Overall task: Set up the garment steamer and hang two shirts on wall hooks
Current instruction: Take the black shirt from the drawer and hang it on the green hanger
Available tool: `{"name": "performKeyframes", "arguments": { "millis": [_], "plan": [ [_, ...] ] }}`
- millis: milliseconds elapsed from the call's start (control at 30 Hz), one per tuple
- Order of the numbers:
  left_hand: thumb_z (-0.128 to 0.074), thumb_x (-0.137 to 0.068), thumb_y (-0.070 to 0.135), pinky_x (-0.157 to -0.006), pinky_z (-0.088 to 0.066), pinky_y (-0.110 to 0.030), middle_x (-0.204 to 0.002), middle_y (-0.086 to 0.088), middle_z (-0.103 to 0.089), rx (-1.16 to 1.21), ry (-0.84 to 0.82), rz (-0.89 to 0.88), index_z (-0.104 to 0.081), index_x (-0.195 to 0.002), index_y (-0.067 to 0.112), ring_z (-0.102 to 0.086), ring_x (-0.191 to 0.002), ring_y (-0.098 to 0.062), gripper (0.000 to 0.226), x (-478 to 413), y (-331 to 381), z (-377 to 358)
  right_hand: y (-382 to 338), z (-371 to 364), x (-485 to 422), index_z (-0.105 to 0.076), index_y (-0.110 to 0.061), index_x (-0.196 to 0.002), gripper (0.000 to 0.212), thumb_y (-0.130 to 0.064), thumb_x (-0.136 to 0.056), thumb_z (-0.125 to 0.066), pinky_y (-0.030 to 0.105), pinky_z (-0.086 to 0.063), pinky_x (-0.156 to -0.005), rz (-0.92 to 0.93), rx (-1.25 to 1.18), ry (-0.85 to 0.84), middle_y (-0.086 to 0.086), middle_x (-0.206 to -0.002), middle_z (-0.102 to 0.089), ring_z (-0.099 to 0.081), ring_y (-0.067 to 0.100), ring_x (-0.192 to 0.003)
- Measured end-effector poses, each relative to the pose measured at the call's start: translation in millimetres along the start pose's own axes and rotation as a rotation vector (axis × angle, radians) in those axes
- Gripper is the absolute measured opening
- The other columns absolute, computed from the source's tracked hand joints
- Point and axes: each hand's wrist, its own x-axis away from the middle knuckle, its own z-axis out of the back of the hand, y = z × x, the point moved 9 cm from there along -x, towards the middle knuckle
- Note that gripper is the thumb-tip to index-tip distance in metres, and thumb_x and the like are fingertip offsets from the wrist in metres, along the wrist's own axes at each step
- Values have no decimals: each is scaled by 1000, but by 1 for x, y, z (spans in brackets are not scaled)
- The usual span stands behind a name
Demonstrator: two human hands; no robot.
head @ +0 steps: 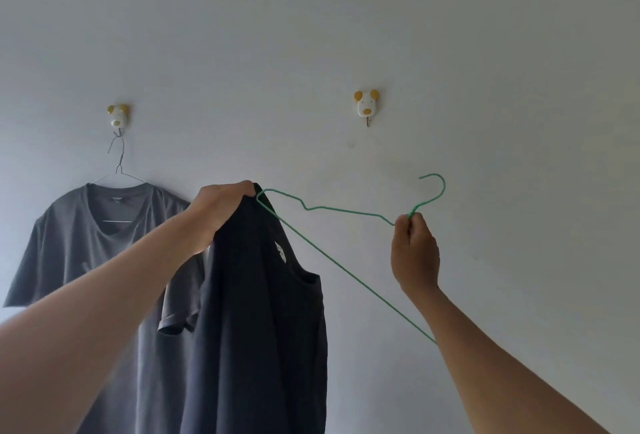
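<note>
A grey T-shirt (79,250) hangs on a silver wire hanger (119,170) from the left dog-shaped wall hook (118,116). The right dog-shaped hook (366,105) carries nothing. My left hand (221,208) grips the shoulder of a dark navy shirt (263,329) at one end of a green wire hanger (346,211). My right hand (414,253) pinches the green hanger's neck just below its curved hook. The hanger's left end sits in the navy shirt; the rest of the hanger is bare. The navy shirt hangs down in front of the grey shirt's right side.
A plain white wall (485,52) fills the view. The empty hook is above and between my two hands. No steamer is in view.
</note>
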Motion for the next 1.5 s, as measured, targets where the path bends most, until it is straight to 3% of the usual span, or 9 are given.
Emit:
{"name": "performKeyframes", "arguments": {
  "millis": [233,333,467,667,800,967,1233,1400,1500],
  "plan": [
    [-66,-66,36,-97,-43,-40,-109,-3,-65,-131,10,-35,-70,-90,22,-57,-106,-27,28,18,3,29,-30,5,13,-31,-21,-67,35,-24,-101,-38,30,-25,-47,85,44,-44,-2,-51,-41,-38,18,-48],
    [-65,-76,34,-74,-41,-28,-88,7,-60,-259,-3,-120,-67,-67,27,-53,-80,-12,12,24,11,38,-57,6,10,-35,-16,-72,30,-24,-101,-39,32,-23,-47,184,92,-62,-1,-51,-41,-38,20,-47],
    [-61,-76,30,-53,-26,-24,-78,1,-44,-408,2,-185,-57,-80,28,-34,-57,-11,6,30,19,48,-89,5,5,-35,-13,-75,28,-23,-101,-40,34,-25,-50,292,139,-94,0,-50,-38,-36,27,-48],
    [-66,-80,29,-57,-36,-25,-73,-2,-54,-471,-40,-195,-72,-74,19,-47,-66,-17,14,36,26,55,-118,-5,-2,-34,-15,-75,29,-28,-102,-37,34,-22,-53,356,181,-162,-3,-52,-39,-37,18,-47],
    [-67,-83,27,-61,-42,-24,-94,-2,-60,-460,-66,-200,-72,-81,28,-53,-83,-17,6,38,26,59,-145,-9,-9,-36,-17,-78,27,-30,-102,-35,34,-20,-52,451,234,-212,-7,-54,-39,-36,17,-48],
    [-70,-82,30,-94,-35,-27,-113,6,-61,-386,-153,-185,-72,-101,29,-48,-106,-13,19,46,24,45,-179,-27,1,-36,-18,-79,28,-31,-103,-32,25,-20,-47,545,225,-277,-6,-53,-40,-38,9,-47],
    [-72,-83,29,-92,-28,-27,-131,-1,-57,-320,-161,-159,-68,-114,22,-45,-109,-14,32,52,27,40,-158,-53,19,-37,-22,-72,32,-34,-102,-32,35,-31,-61,297,130,-459,-2,-63,-46,-47,24,-62],
    [-70,-85,29,-90,-31,-27,-130,-3,-58,-371,-150,-164,-65,-120,17,-47,-105,-15,36,51,24,31,-169,-73,55,-36,-27,-72,33,-38,-102,-28,33,-32,-55,331,93,-573,-3,-63,-47,-46,16,-58],
    [-68,-87,33,-90,-30,-27,-134,-4,-56,-351,-131,-148,-63,-122,16,-48,-117,-19,40,50,22,32,-179,-77,58,-44,-22,-82,32,-40,-102,-27,38,-40,-64,315,73,-633,2,-75,-58,-53,23,-70]
  ]
}}
